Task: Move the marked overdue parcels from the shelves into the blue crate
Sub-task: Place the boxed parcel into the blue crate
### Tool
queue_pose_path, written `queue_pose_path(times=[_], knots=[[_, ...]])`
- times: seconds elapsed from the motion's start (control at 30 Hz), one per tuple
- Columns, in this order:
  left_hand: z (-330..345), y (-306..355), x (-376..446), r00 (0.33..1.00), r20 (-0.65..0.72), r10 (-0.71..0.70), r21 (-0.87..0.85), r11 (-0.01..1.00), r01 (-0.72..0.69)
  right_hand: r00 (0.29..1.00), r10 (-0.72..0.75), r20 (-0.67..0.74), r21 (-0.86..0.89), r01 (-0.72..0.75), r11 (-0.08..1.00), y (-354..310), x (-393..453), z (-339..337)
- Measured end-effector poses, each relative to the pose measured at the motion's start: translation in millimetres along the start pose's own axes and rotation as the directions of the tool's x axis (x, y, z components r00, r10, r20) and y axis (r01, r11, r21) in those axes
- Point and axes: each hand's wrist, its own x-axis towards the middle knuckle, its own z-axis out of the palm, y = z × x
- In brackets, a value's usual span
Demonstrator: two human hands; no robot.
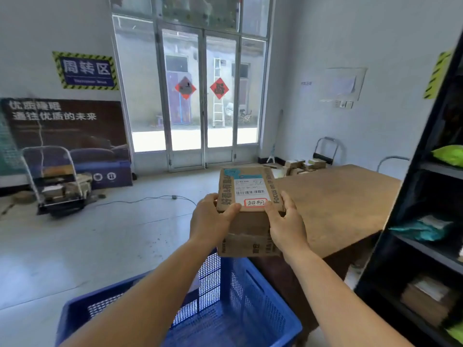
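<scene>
1. Cardboard parcel (250, 211) held in the air above the far end of the blue crate (250, 296), red-bordered label (255, 203) facing up.
2. Left hand (210, 219) grips its left side, thumb on top.
3. Right hand (285, 221) grips its right side, thumb by the label.
4. Wooden table (338, 206) just right of crate; dark shelves (431, 186) at far right.

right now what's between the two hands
In the head view, the brown cardboard parcel with the red-marked label sits between the left hand and right hand.
</scene>
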Motion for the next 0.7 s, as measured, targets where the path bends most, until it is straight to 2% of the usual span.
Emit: queue_pose_path(times=[0.33,0.7], knots=[[-77.9,-114.2,-11.4,0.962,-0.103,-0.252,0.083,0.962,0.261,0.954,0.1,0.283,-0.016,-0.099,0.995,32.5,-22.6,138.4],[-87.9,-239.8,4.0,0.82,-0.148,-0.553,0.109,0.815,0.57,0.778,0.287,0.56,-0.132,-0.258,0.957,121.4,-2.7,251.0]])
